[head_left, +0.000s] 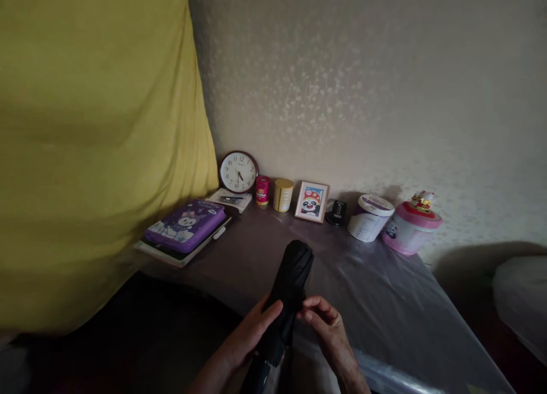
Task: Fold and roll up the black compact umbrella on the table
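A black folded umbrella is held at a tilt over the front edge of the table, its closed top pointing away from me and its dark handle toward me. My left hand is wrapped round the lower part of its cloth, thumb on top. At the umbrella's right side, my right hand pinches the edge of the cloth between thumb and fingers. Whether a strap is in that pinch I cannot tell.
Along the wall stand a round clock, a red can, a yellow can, a framed panda picture, a white tub and a pink container. A purple case lies left, beside a yellow curtain.
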Available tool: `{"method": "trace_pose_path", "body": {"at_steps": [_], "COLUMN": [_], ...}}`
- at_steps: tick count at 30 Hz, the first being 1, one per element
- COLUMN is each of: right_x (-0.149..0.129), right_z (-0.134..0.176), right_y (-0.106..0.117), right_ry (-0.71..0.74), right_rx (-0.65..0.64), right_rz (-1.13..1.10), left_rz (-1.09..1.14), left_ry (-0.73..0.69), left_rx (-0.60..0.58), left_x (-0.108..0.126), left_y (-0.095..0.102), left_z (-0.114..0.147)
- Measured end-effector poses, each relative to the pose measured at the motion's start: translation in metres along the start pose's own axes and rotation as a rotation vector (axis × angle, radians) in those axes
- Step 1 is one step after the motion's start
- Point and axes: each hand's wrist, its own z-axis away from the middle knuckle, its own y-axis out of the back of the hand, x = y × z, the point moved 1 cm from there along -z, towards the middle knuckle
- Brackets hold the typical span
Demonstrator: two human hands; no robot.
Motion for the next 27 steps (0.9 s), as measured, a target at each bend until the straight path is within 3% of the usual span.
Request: {"method": "trace_pose_path", "body": {"at_steps": [6,16,27], "right_x": [0.003,0.011,-0.032], "right_z": [0.001,0.008,0.004], "right_y": [0.000,0.020,-0.009], "right_ry": [0.019,0.089,0.255], "right_rx": [0.037,0.090,-0.210], "right_rz": [-0.057,0.044,0.311], "left_rz": [0.016,0.059,-0.042], "left_ry": [-0.030,-0.031,-0.224], "left_rx": [-0.029,0.011,-0.068], "left_x": [-0.002,0.012,0.015], "left_y": [0.001,-0.002,-0.006], "left_z": [0.000,0.012,0.007]}}
